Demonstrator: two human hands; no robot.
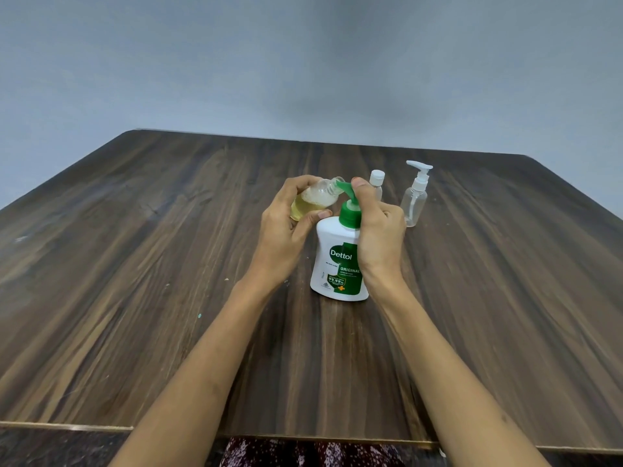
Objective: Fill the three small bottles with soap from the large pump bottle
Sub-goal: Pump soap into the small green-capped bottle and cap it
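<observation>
The large pump bottle [338, 261], white with a green pump head, stands upright near the middle of a dark wooden table [135, 264] as a person fills the first of three small bottles with soap. The right hand [379, 227] wraps around the pump's neck from the right, its thumb pressing on top of the green pump head. The left hand [286, 224] grips a small clear bottle [315, 200], uncapped and tilted so that its open mouth meets the green spout; yellowish soap, frothy on top, fills roughly its lower half.

Two more small bottles wait just behind the right hand: a clear bottle with a white cap [376, 183], partly hidden by the thumb, and, to its right, a clear bottle with a white pump top [415, 197]. Both stand upright and look empty, though the capped one is too hidden to be sure.

The step in hand appears to be pumping into the first bottle, leaving the task less than a third done. The next move calls for keeping mouth and spout aligned through each stroke, since a slip would likely send soap down the fingers or onto the table.
</observation>
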